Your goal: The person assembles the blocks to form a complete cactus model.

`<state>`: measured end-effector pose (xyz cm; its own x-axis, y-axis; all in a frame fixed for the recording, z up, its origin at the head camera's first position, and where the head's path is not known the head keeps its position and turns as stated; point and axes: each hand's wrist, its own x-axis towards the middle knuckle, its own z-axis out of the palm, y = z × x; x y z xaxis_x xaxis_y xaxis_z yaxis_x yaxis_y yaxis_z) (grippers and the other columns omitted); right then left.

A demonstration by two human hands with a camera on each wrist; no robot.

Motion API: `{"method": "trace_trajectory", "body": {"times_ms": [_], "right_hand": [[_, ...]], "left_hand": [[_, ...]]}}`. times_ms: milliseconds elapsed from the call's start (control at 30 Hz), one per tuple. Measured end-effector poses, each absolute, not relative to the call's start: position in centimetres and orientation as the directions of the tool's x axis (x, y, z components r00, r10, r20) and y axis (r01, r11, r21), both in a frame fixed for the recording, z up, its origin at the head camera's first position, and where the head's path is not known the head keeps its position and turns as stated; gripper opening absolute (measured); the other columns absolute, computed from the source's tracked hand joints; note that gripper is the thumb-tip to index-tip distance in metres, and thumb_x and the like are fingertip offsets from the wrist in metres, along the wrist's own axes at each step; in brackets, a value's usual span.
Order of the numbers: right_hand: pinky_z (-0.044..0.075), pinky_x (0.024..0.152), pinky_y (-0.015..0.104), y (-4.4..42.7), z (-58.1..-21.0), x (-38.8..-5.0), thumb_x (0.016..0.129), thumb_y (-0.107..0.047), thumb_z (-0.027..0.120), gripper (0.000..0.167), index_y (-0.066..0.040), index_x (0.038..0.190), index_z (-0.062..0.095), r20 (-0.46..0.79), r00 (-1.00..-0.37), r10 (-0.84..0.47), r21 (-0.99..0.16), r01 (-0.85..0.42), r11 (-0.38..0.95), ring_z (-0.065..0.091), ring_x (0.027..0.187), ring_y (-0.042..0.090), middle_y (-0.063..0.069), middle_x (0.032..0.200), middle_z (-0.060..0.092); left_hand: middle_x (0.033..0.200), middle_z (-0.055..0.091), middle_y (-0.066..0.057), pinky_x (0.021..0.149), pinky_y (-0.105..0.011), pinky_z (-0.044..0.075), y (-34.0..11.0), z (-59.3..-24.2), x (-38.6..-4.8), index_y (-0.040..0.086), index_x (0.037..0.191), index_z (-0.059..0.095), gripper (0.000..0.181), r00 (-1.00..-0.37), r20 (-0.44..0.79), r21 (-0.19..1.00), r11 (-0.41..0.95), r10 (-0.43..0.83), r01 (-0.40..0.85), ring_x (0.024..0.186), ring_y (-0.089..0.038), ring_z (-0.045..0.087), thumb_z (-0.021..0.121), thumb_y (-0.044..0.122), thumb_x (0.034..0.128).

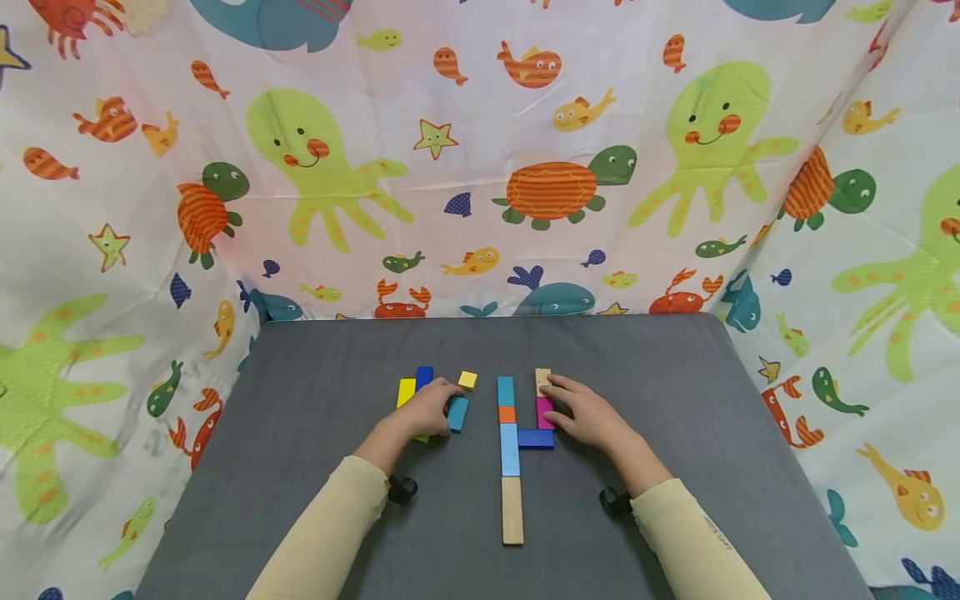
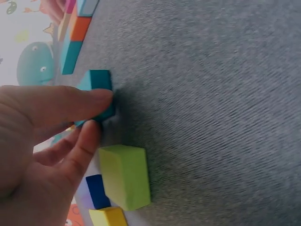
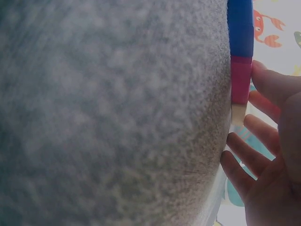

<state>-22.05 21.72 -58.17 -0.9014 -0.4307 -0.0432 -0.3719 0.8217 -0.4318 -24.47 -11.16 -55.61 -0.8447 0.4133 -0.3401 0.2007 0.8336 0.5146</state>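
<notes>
My left hand (image 1: pixel 426 411) pinches a teal block (image 1: pixel 458 415) between thumb and fingers; the left wrist view shows this teal block (image 2: pixel 100 78) partly covered by the thumb. Beside that hand lie a lime green block (image 2: pixel 124 176), a dark blue block (image 1: pixel 424 377) and a yellow block (image 1: pixel 406 391). My right hand (image 1: pixel 585 414) rests its fingertips along the right side of a magenta block (image 1: pixel 543 413) and a plain wooden block (image 1: pixel 542 380), fingers spread loosely. A dark blue block (image 1: pixel 536 439) lies crosswise, joining the magenta block to the middle column.
The middle column runs, from far to near, teal (image 1: pixel 506 390), orange (image 1: pixel 507 414), light blue (image 1: pixel 510 450) and a long wooden block (image 1: pixel 512 510). A small yellow cube (image 1: pixel 467 381) sits beyond my left hand. The grey table (image 1: pixel 315 383) meets a sea-animal-print curtain (image 1: pixel 465 233).
</notes>
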Motion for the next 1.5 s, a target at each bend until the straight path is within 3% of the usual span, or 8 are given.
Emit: {"method": "trace_trajectory", "body": {"times_ms": [300, 600, 1033, 1233, 1500], "right_hand": [[0.037, 0.113, 0.057, 21.7, -58.1, -22.1, 0.097, -0.038, 0.066, 0.056, -0.016, 0.147, 0.054, -0.042, -0.901, -0.431, -0.425, -0.374, 0.824, 0.039, 0.145, 0.036, 0.012, 0.161, 0.038], [0.037, 0.113, 0.057, 21.6, -58.1, -22.1, 0.098, -0.039, 0.065, 0.056, -0.016, 0.148, 0.053, -0.046, -0.900, -0.433, -0.427, -0.374, 0.823, 0.039, 0.146, 0.036, 0.011, 0.161, 0.038], [0.037, 0.113, 0.057, 21.7, -58.1, -21.9, 0.098, -0.038, 0.066, 0.056, -0.015, 0.148, 0.054, -0.036, -0.902, -0.429, -0.430, -0.374, 0.822, 0.039, 0.145, 0.036, 0.012, 0.160, 0.039], [0.037, 0.113, 0.056, 21.8, -58.3, -21.9, 0.098, -0.039, 0.065, 0.056, -0.016, 0.148, 0.053, -0.043, -0.903, -0.427, -0.432, -0.369, 0.823, 0.039, 0.146, 0.035, 0.011, 0.161, 0.038], [0.037, 0.113, 0.055, 21.8, -58.4, -22.0, 0.098, -0.040, 0.064, 0.056, -0.018, 0.148, 0.053, -0.043, -0.903, -0.428, -0.430, -0.370, 0.824, 0.039, 0.146, 0.034, 0.010, 0.161, 0.038]], "left_hand": [[0.123, 0.055, -0.006, 0.083, -0.034, 0.052, -11.2, -56.4, -24.3, 0.010, 0.137, 0.060, 0.064, -0.845, -0.307, 0.562, 0.800, 0.437, 0.210, 0.093, -0.017, 0.055, 0.087, 0.014, 0.0781], [0.115, 0.055, -0.005, 0.082, -0.033, 0.050, -10.8, -56.0, -24.6, 0.009, 0.134, 0.061, 0.064, -0.876, -0.223, 0.623, 0.753, 0.428, 0.210, 0.091, -0.018, 0.054, 0.088, 0.027, 0.0789], [0.128, 0.056, -0.010, 0.088, -0.037, 0.052, -8.4, -54.8, -26.1, 0.008, 0.138, 0.059, 0.066, -0.938, -0.121, 0.687, 0.710, 0.325, 0.157, 0.100, -0.022, 0.054, 0.084, 0.035, 0.0827], [0.127, 0.056, -0.011, 0.088, -0.038, 0.053, -7.1, -55.0, -27.1, 0.007, 0.137, 0.060, 0.066, -0.958, -0.093, 0.724, 0.679, 0.271, 0.122, 0.101, -0.022, 0.054, 0.081, 0.041, 0.0846], [0.126, 0.053, -0.013, 0.081, -0.035, 0.050, -5.5, -55.3, -28.8, 0.005, 0.136, 0.060, 0.061, -0.963, -0.104, 0.715, 0.691, 0.248, 0.101, 0.097, -0.023, 0.053, 0.081, 0.030, 0.0852]]}}
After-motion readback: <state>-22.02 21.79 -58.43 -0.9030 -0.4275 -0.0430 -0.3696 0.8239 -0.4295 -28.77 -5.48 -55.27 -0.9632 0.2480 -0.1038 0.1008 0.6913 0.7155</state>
